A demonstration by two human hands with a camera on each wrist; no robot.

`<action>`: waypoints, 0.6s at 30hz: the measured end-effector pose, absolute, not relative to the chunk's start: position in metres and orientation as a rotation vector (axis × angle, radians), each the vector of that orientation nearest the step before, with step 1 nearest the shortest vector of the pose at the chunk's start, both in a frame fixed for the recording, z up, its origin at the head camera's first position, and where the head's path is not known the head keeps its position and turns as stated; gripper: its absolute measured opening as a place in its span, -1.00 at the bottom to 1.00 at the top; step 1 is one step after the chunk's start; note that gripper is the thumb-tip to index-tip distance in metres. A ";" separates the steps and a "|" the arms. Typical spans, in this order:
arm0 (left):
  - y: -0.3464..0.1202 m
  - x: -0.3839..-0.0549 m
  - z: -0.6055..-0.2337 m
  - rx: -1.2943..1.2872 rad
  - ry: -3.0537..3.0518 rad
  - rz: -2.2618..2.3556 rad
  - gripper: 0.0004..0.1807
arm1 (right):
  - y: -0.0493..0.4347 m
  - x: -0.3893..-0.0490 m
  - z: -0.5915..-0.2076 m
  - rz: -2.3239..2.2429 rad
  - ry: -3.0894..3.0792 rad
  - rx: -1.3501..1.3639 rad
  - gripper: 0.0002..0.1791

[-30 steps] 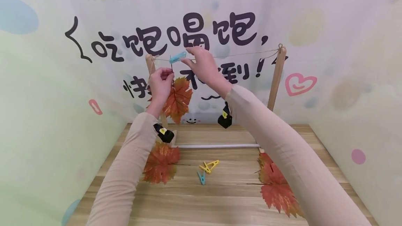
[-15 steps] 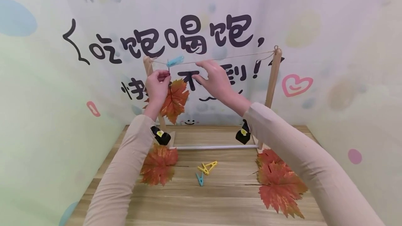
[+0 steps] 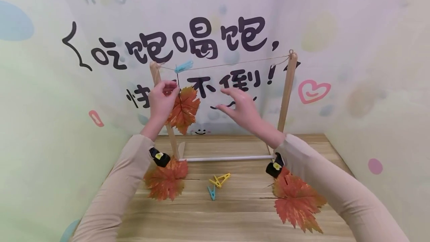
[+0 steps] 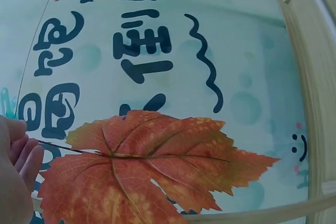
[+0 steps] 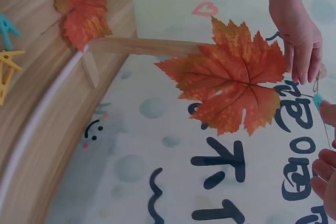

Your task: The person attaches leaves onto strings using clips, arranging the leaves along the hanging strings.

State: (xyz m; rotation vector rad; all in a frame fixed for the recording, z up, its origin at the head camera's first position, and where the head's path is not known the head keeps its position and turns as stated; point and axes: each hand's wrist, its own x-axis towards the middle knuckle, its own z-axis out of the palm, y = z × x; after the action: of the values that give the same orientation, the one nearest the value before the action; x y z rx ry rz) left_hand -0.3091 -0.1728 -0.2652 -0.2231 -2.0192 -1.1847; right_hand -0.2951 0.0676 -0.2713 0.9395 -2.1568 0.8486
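Observation:
A blue clothespin [image 3: 183, 67] sits on a string [image 3: 235, 63] and holds the stem of an orange-red maple leaf [image 3: 184, 109], which hangs below it. My left hand [image 3: 162, 100] is beside that stem, fingers loosely bent; the fingertips overlap the stem in the head view, but a gap shows between them in the right wrist view. My right hand [image 3: 246, 111] is in the air right of the leaf, thumb and fingers spread apart, holding nothing. In the left wrist view the leaf [image 4: 142, 166] spreads before the camera, its stem running behind the left fingers [image 4: 31, 161].
Two wooden posts, left [image 3: 172, 141] and right [image 3: 287, 89], carry the string; a white rod [image 3: 225, 158] joins their bases. On the table [image 3: 201, 223] lie two yellow clothespins [image 3: 220, 179], a blue one [image 3: 212, 193], and more maple leaves at left [image 3: 166, 182] and right [image 3: 297, 201].
My right hand let go of the blue clothespin on the string and moved down and right. My left hand sank slightly along the stem. The leaf stays hanging.

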 end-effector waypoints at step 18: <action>-0.182 -0.279 -0.328 -0.339 -2.099 -1.246 -0.87 | 0.110 -0.260 -0.376 1.045 -2.336 0.873 -0.38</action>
State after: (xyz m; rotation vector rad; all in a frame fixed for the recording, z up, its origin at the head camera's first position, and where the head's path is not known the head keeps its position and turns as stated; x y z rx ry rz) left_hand -0.2794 -0.1817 -0.3281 -0.3385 -2.0995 -1.2455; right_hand -0.2601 0.1096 -0.3762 0.8732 -2.3357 1.0449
